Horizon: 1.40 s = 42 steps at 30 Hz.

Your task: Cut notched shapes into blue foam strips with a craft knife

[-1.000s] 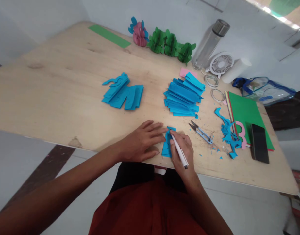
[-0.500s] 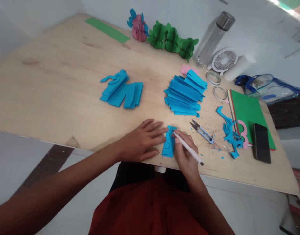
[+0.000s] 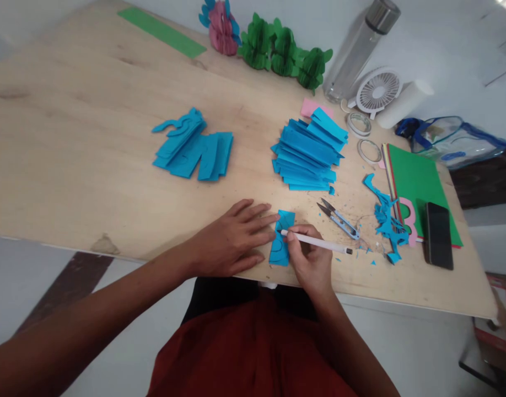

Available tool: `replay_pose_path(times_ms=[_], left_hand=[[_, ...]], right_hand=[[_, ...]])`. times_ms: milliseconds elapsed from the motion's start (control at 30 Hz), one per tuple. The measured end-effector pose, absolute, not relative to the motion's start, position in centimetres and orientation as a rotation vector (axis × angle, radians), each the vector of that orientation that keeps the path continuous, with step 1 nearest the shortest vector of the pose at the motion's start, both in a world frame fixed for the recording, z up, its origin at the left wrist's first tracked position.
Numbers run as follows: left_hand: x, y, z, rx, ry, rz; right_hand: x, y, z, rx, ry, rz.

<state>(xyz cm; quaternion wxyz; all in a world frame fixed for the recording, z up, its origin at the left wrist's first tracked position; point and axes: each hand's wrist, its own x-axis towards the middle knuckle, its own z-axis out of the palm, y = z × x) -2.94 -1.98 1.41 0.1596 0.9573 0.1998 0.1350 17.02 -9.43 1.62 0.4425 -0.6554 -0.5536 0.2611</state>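
A small blue paper strip (image 3: 281, 257) with dark curved pen lines lies near the table's front edge. My left hand (image 3: 238, 238) rests flat and open, its fingertips at the strip's left side. In my right hand (image 3: 313, 262) is a white pen (image 3: 319, 242), its tip on the middle of the strip and its dark end pointing right. Thread snips (image 3: 339, 219) lie just beyond my right hand, blades apart. Farther back sit a pile of folded blue paper (image 3: 308, 151) and, to its left, a smaller group of blue pieces (image 3: 190, 151) with drawn lines.
Blue paper scraps (image 3: 387, 223), a pink cut-out (image 3: 409, 220), green sheets (image 3: 414, 176) and a phone (image 3: 439, 234) lie at the right. Tape rolls (image 3: 369, 151), a fan (image 3: 378, 91), a bottle (image 3: 356, 55) and green paper figures (image 3: 284, 52) stand toward the wall.
The pen has swung from a slant to nearly level, and its tip has moved from the strip's upper right to its middle, where another line shows. The whole view has shifted slightly.
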Motion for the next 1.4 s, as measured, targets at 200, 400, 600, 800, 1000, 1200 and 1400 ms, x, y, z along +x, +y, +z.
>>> replay_pose_path(times_ms=[200,400,600,800,1000,1200,1400], left_hand=[[-2.94,-1.97,1.23,2.732,0.573,0.399],[-3.0,-2.02,1.1,2.735,0.561,0.413],[-2.97,-2.01,1.09,2.738,0.564,0.416],[-3.04,-1.92,1.04,2.75,0.545,0.424],[-2.99,-1.97,1.06,2.741,0.565,0.429],[-3.04,-1.84,0.88,2.755,0.534,0.438],[-2.96,-2.01,1.04,2.745,0.564,0.429]], right_hand=[[17.03,-9.48,1.58,-1.616,-1.42,0.627],[16.94,-9.3,1.87,-1.619,-1.45,0.602],[16.98,-9.36,1.81,-1.631,-1.459,0.586],[17.08,-9.55,1.57,-1.618,-1.449,0.565],[16.93,-9.63,1.59,-1.614,-1.472,0.535],[16.68,-9.4,1.78,-1.605,-1.535,0.468],[16.69,-9.36,1.9,-1.604,-1.548,0.453]])
